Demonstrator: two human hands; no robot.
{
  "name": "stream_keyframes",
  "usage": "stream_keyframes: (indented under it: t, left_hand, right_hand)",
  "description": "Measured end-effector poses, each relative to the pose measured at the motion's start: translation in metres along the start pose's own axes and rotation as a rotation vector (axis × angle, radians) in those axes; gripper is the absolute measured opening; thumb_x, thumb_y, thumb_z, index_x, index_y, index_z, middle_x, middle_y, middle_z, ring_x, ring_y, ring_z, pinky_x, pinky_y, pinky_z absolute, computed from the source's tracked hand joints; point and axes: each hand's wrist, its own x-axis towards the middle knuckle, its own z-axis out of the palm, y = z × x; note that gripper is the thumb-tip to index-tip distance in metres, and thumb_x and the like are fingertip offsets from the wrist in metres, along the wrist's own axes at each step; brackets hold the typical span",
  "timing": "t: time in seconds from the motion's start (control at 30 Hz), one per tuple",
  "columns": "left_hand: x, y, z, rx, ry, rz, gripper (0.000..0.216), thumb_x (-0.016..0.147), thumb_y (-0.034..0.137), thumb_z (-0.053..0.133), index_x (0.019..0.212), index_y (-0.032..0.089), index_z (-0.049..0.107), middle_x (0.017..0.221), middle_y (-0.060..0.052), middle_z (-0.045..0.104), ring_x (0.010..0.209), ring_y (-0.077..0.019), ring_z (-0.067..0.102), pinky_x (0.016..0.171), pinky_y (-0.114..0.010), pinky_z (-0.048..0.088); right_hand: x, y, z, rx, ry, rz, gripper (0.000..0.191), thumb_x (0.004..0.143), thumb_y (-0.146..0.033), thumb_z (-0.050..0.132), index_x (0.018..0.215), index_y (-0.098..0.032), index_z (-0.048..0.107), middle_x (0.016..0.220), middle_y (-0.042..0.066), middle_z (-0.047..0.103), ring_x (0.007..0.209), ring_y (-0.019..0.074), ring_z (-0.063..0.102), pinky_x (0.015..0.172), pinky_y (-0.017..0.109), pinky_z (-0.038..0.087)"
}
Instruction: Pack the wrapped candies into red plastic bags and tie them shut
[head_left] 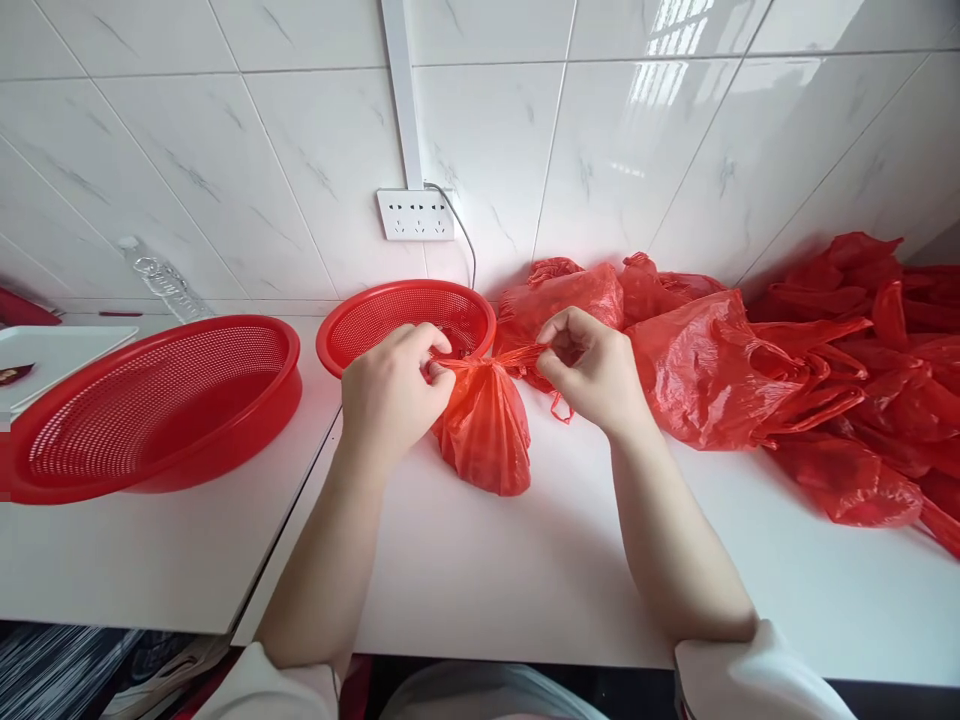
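A small, filled red plastic bag [486, 430] is in front of me, its neck gathered and twisted at the top. My left hand [397, 385] pinches one end of the neck between thumb and fingers. On the other side, my right hand [589, 365] pinches the opposite end, so the plastic is stretched taut between both hands. What is inside the bag cannot be made out. Just behind my left hand stands a round red plastic basket [352, 325] with perforated sides, partly hidden by the hand and bag.
A larger red basket [255, 440] stands at the left, beside a white tray [82, 345]. A clear plastic bottle [166, 280] leans near the wall. Red plastic bags [697, 375] pile up along the right. A power socket [415, 215] with a cable is on the tiled wall.
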Motion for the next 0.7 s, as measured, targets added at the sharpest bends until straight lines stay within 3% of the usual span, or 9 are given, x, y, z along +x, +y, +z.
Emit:
stream_keyframes:
  t: [0.17,0.47,0.57,0.7]
  left_hand:
    - [0.001,-0.008,0.003,0.088,-0.155,-0.083,0.011,0.07,0.012,0.055,0.063,0.021,0.056,0.071,-0.001,0.063,0.062,-0.0173,0.053,0.05,-0.028,0.026]
    - [0.021,-0.05,0.006,0.181,-0.517,-0.318,0.008,0.066,0.023,0.052,0.061,0.023,0.057,0.072,0.001,0.067,0.064,-0.0176,0.055,0.049,-0.029,0.032]
    - [0.025,-0.061,0.006,0.138,-0.609,-0.379,0.008,0.066,0.026,0.052,0.062,0.024,0.058,0.072,0.002,0.068,0.064,-0.0174,0.057,0.05,-0.029,0.035]
    - [0.025,-0.063,0.007,0.108,-0.728,-0.401,0.008,0.067,0.029,0.052,0.064,0.024,0.058,0.07,0.002,0.068,0.066,-0.0181,0.06,0.051,-0.029,0.036]
  right_hand:
    - [0.008,0.018,-0.01,-0.141,-0.022,0.102,0.008,0.068,-0.015,0.053,0.074,-0.021,0.054,0.06,-0.004,0.052,0.054,0.0104,0.042,0.053,0.024,0.035]
    - [0.021,0.067,-0.043,-0.273,-0.147,0.407,0.006,0.064,-0.021,0.054,0.068,-0.019,0.057,0.062,-0.002,0.057,0.059,0.0125,0.049,0.056,0.026,0.037]
    - [0.021,0.072,-0.053,-0.262,-0.167,0.495,0.006,0.064,-0.021,0.053,0.067,-0.018,0.057,0.06,-0.002,0.057,0.058,0.013,0.051,0.057,0.027,0.039]
    - [0.021,0.067,-0.058,-0.292,-0.178,0.497,0.008,0.066,-0.02,0.052,0.071,-0.019,0.059,0.062,-0.002,0.058,0.059,0.0133,0.052,0.057,0.027,0.04]
